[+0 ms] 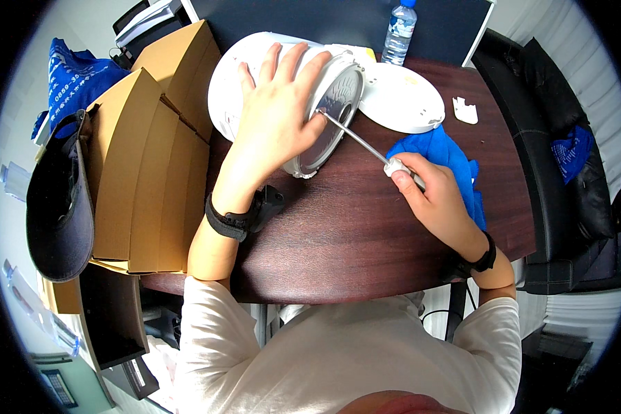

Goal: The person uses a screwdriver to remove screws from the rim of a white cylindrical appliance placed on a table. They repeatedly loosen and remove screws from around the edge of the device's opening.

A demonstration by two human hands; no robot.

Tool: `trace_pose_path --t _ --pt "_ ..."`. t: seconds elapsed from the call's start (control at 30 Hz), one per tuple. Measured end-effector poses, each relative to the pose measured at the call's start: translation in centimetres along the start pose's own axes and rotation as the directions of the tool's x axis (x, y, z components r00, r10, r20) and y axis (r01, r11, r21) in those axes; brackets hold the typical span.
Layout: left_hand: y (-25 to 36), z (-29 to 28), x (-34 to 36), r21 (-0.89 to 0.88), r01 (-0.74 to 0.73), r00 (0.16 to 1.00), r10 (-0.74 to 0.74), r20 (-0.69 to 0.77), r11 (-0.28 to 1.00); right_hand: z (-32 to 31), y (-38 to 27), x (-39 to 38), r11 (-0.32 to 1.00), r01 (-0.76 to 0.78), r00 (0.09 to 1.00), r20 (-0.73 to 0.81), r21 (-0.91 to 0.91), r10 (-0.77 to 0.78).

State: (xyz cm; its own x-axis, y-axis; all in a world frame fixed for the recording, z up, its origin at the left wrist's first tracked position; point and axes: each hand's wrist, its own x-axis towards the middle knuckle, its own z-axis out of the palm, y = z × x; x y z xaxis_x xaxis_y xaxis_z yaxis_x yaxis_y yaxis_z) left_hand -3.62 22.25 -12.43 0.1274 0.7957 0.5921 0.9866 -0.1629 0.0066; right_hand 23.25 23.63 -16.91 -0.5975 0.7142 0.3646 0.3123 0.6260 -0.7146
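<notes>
A white, rounded appliance housing [226, 90] lies on its side, its round open end with a grey metal inside [338, 96] turned to the right. Across the top of the housing lies my left hand [279, 103], fingers spread; its thumb is at the edge of the open end. My right hand [435, 196] grips a screwdriver [366, 143] by its pale handle. The metal shaft slants up and left, with its tip at the open end beside my left thumb. What the tip touches is too small to tell.
Right of the housing lies a white round cover [407, 100], with a blue cloth [438, 148] nearer me. A small white piece [465, 110] rests farther right. A water bottle [399, 34] stands behind. Cardboard boxes [145, 172] and a dark cap [62, 200] line the left.
</notes>
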Motion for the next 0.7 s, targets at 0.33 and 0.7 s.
trace_pose_path --t 0.33,0.7 --pt "-0.4 0.3 -0.1 0.009 -0.036 0.999 0.037 -0.04 0.999 -1.5 -1.1 0.6 0.747 0.238 0.919 -0.105 -0.621 -0.38" --pt "-0.3 0.2 -0.2 0.008 -0.007 1.0 0.007 -0.012 1.0 -4.0 -0.7 3.5 0.683 0.229 0.904 -0.108 -0.694 -0.413"
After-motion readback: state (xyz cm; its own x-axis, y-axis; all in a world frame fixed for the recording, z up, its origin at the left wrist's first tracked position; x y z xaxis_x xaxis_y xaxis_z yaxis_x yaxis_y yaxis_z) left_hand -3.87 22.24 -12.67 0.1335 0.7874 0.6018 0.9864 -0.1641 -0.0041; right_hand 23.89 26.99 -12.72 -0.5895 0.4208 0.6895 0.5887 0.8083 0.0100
